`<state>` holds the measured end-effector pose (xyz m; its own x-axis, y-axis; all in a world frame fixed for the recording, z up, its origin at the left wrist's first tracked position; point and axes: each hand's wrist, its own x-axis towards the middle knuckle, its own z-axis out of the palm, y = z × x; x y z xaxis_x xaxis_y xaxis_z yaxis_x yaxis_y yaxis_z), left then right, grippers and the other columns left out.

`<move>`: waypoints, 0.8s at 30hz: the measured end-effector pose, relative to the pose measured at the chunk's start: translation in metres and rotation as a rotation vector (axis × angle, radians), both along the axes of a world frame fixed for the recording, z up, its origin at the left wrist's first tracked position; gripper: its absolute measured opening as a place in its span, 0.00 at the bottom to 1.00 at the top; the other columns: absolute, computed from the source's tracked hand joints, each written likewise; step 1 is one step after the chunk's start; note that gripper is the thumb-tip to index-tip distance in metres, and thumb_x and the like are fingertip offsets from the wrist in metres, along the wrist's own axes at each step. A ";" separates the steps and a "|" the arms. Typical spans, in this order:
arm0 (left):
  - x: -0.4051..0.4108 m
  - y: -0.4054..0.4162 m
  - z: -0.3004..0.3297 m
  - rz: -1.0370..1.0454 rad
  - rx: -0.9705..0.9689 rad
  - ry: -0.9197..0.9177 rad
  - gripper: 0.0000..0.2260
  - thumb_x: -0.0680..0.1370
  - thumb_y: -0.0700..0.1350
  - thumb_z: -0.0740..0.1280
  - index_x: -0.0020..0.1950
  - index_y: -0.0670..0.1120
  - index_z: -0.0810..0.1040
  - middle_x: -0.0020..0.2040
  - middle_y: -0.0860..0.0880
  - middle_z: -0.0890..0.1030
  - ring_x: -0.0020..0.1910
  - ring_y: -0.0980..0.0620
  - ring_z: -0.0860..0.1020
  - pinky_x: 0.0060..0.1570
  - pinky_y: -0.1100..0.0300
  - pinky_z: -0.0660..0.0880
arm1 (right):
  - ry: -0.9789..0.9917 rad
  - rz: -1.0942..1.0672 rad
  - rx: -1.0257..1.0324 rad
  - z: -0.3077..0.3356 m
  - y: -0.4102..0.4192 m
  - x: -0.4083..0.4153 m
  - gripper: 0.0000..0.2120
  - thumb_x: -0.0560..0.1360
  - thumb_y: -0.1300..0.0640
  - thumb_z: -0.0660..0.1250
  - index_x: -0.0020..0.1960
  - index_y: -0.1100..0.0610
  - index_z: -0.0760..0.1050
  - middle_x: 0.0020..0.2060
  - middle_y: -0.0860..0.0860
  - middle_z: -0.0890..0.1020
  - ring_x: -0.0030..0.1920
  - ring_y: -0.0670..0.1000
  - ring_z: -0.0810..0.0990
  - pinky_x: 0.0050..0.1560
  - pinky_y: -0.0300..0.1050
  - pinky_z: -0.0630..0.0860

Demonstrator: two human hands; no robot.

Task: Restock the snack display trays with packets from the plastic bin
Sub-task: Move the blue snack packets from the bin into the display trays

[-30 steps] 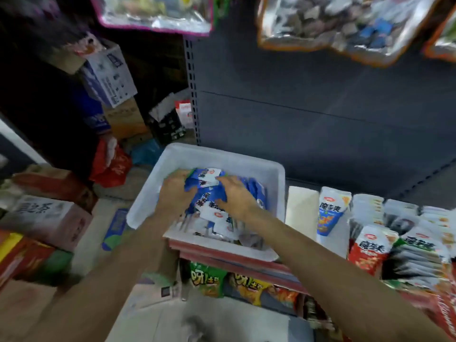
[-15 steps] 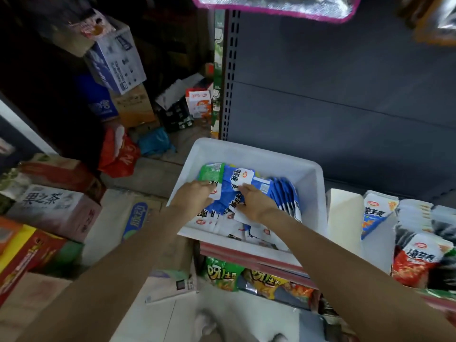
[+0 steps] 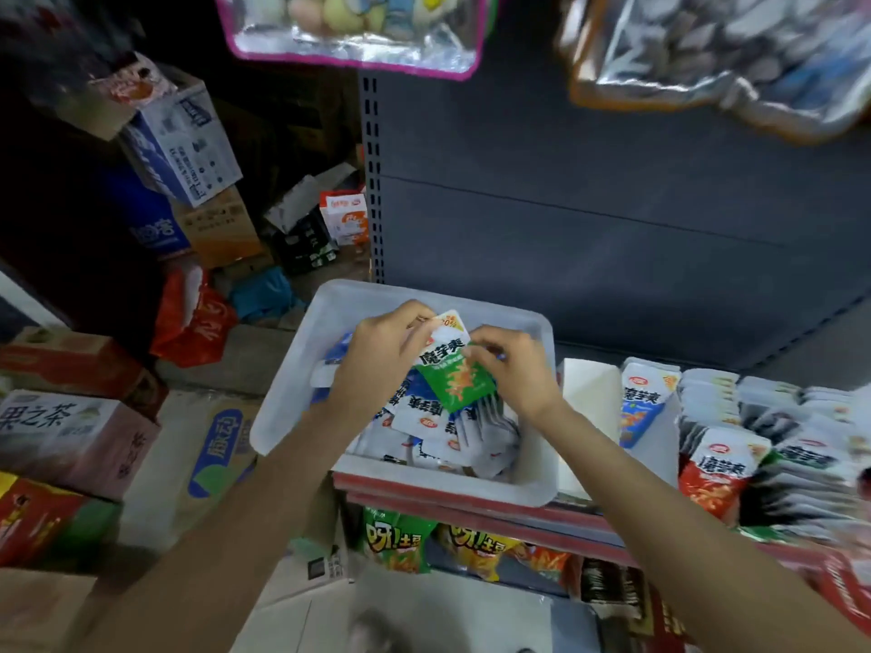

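Cartons: stacked cardboard boxes (image 3: 70,435) fill the floor to the left of the shelf, matte and square-edged, well apart from the work.
Left hand: the left hand (image 3: 382,365) is over the left half of the bin, fingers curled narrow, pinching the top left of 1 packet.
Plastic bin: the plastic bin (image 3: 287,407) is pale, translucent and round-cornered; it sits on the left end of the shelf, its front edge overhanging the red shelf lip.
Loose packets: blue-and-white packets (image 3: 424,417) lie heaped and overlapping inside the bin, glossy film, flat, mostly toward its front right corner.
Green packet: the green packet (image 3: 455,374) is held between both hands above the heap, white at the top and green below, long axis tilted from upper left to lower right.
Right hand: the right hand (image 3: 516,369) pinches the packet's right edge, fingers close together; I cannot tell whether it grips anything else.
Key relation: the display trays (image 3: 763,417) lie to the right of both hands, so the right hand is nearer; the packet would probably need standing upright, like the rows there.
Tray stock: packets stand on end in tight rows, with 1 blue packet (image 3: 643,398) at the front left by a white divider.
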<state>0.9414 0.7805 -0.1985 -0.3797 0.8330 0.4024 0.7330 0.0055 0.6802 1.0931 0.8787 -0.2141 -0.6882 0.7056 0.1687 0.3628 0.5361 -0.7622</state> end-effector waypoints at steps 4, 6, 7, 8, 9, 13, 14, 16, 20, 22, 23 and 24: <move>0.054 0.030 0.009 -0.081 -0.101 -0.357 0.11 0.74 0.42 0.71 0.56 0.45 0.76 0.44 0.51 0.81 0.40 0.60 0.79 0.44 0.72 0.74 | 0.104 -0.147 -0.078 0.014 0.023 0.068 0.17 0.74 0.61 0.67 0.31 0.45 0.71 0.25 0.42 0.72 0.32 0.43 0.68 0.39 0.49 0.73; 0.083 0.048 0.009 -0.165 -0.126 -0.356 0.08 0.75 0.39 0.70 0.53 0.42 0.76 0.45 0.46 0.82 0.42 0.55 0.81 0.49 0.64 0.77 | 0.189 -0.198 -0.193 0.022 0.032 0.106 0.14 0.75 0.63 0.66 0.33 0.50 0.73 0.27 0.44 0.72 0.36 0.48 0.70 0.44 0.57 0.78; 0.099 0.057 0.009 -0.192 -0.126 -0.353 0.06 0.75 0.38 0.69 0.51 0.42 0.76 0.44 0.45 0.83 0.42 0.52 0.81 0.50 0.60 0.77 | 0.207 -0.219 -0.214 0.027 0.035 0.125 0.14 0.75 0.65 0.66 0.33 0.53 0.73 0.27 0.44 0.73 0.36 0.47 0.71 0.45 0.59 0.78; 0.116 0.066 0.011 -0.208 -0.121 -0.343 0.04 0.75 0.37 0.69 0.49 0.41 0.76 0.43 0.45 0.83 0.40 0.52 0.81 0.49 0.59 0.77 | 0.211 -0.235 -0.205 0.031 0.039 0.144 0.13 0.75 0.67 0.66 0.33 0.56 0.72 0.26 0.43 0.73 0.35 0.45 0.71 0.44 0.59 0.78; 0.135 0.076 0.012 -0.222 -0.115 -0.329 0.03 0.75 0.36 0.69 0.47 0.41 0.76 0.42 0.45 0.82 0.38 0.55 0.80 0.48 0.60 0.77 | 0.210 -0.249 -0.180 0.035 0.044 0.164 0.14 0.75 0.67 0.66 0.33 0.55 0.72 0.26 0.42 0.75 0.34 0.44 0.71 0.44 0.58 0.78; 0.213 0.110 0.020 -0.281 -0.065 -0.316 0.03 0.75 0.36 0.68 0.44 0.41 0.75 0.38 0.50 0.79 0.35 0.56 0.78 0.44 0.59 0.76 | 0.234 -0.341 -0.084 0.046 0.066 0.237 0.14 0.75 0.68 0.66 0.40 0.50 0.76 0.30 0.42 0.78 0.37 0.48 0.77 0.44 0.57 0.78; 0.231 0.117 0.022 -0.291 -0.053 -0.303 0.03 0.75 0.36 0.68 0.44 0.41 0.75 0.38 0.49 0.79 0.37 0.53 0.78 0.43 0.60 0.76 | 0.236 -0.370 -0.053 0.048 0.071 0.253 0.13 0.74 0.68 0.66 0.40 0.50 0.76 0.31 0.42 0.78 0.38 0.48 0.77 0.43 0.54 0.78; 0.263 0.129 0.026 -0.303 -0.017 -0.289 0.03 0.75 0.37 0.68 0.43 0.40 0.75 0.38 0.49 0.79 0.37 0.53 0.78 0.42 0.63 0.74 | 0.250 -0.410 -0.020 0.049 0.082 0.283 0.10 0.74 0.68 0.67 0.41 0.53 0.76 0.34 0.48 0.80 0.38 0.48 0.77 0.44 0.51 0.75; 0.311 0.148 0.032 -0.305 0.013 -0.261 0.03 0.76 0.38 0.68 0.44 0.41 0.75 0.38 0.50 0.78 0.36 0.58 0.76 0.40 0.68 0.72 | 0.248 -0.464 0.003 0.045 0.101 0.329 0.02 0.75 0.65 0.67 0.43 0.63 0.76 0.37 0.57 0.81 0.41 0.58 0.79 0.45 0.55 0.75; 0.326 0.155 0.030 -0.312 -0.010 -0.243 0.03 0.76 0.38 0.68 0.44 0.41 0.75 0.39 0.50 0.78 0.36 0.59 0.76 0.39 0.71 0.71 | 0.243 -0.477 0.000 0.042 0.105 0.344 0.02 0.75 0.65 0.67 0.43 0.63 0.76 0.37 0.57 0.81 0.41 0.57 0.79 0.45 0.52 0.76; 0.331 0.157 0.029 -0.315 -0.017 -0.231 0.03 0.76 0.38 0.68 0.44 0.41 0.75 0.39 0.51 0.78 0.36 0.60 0.76 0.39 0.72 0.70 | 0.235 -0.482 -0.004 0.041 0.106 0.349 0.03 0.75 0.65 0.66 0.42 0.62 0.76 0.37 0.54 0.81 0.40 0.54 0.80 0.44 0.49 0.75; 0.334 0.160 0.026 -0.320 -0.025 -0.215 0.03 0.76 0.39 0.68 0.44 0.41 0.75 0.39 0.51 0.79 0.36 0.61 0.76 0.39 0.71 0.71 | 0.221 -0.481 -0.010 0.038 0.107 0.354 0.04 0.75 0.65 0.66 0.42 0.60 0.76 0.36 0.51 0.81 0.39 0.50 0.79 0.42 0.45 0.75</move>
